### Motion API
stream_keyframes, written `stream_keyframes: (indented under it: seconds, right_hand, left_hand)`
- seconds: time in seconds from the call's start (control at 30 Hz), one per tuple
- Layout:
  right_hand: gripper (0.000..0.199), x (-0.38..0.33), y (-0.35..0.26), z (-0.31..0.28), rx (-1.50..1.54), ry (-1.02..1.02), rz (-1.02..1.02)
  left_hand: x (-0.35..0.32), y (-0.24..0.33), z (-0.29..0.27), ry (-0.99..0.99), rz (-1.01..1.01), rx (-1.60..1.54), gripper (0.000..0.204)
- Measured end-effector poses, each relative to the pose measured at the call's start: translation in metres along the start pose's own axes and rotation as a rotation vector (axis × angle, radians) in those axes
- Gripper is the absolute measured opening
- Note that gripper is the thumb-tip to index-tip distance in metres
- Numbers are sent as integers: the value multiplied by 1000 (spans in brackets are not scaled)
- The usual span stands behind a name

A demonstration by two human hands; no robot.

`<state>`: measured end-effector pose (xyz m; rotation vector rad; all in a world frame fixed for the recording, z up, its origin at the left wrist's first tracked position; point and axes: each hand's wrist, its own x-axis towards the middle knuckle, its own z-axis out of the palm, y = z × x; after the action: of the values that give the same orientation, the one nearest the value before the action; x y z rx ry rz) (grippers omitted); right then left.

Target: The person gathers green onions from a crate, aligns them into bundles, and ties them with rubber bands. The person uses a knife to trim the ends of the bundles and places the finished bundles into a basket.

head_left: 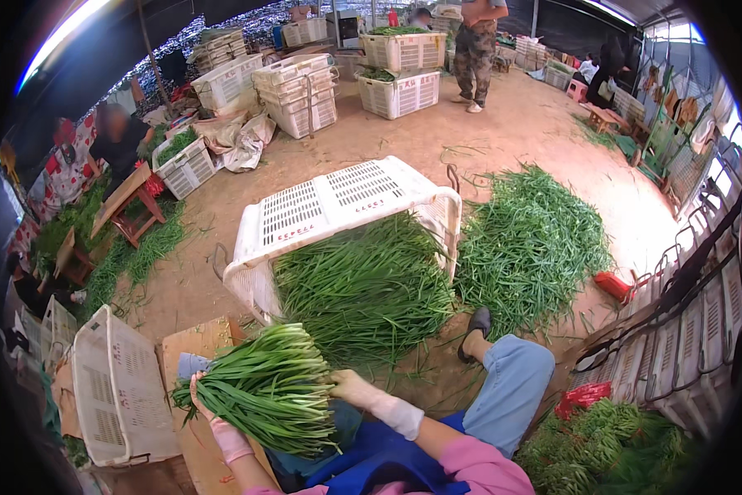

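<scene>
A large bunch of garlic chives (276,384) lies across my lap and the wooden board, leaves fanned to the left and pale stem ends to the right. My gloved left hand (222,429) is closed round the leafy side from below, a finger showing over the leaves. On the stem side, my gloved right hand (354,389) has its fingers bent in against the stems; the fingertips are partly hidden by the bunch. Just ahead, a white plastic crate (334,194) lies tipped on its side, more loose garlic chives (362,289) spilling from its mouth toward me.
A heap of loose green leaves (532,239) lies right of the crate. The wooden board (210,458) is at my left, beside another white crate (119,388). Stacked crates (676,355) and bundled greens (593,445) stand at right. A person (475,54) stands far back; another sits left.
</scene>
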<state>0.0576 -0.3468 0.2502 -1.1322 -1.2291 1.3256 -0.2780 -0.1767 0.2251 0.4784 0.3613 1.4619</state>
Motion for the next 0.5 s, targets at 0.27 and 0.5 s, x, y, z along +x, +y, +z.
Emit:
stream_keyframes:
  seconds: [0.27,0.5]
  right_hand:
    - [17,-53,-23,-98,494,337,130]
    - [41,12,-5,11,529,-17,151]
  left_hand:
    - [-20,-8,56,79,-56,-69,11]
    - [-6,-4,46,-7,-52,14,11]
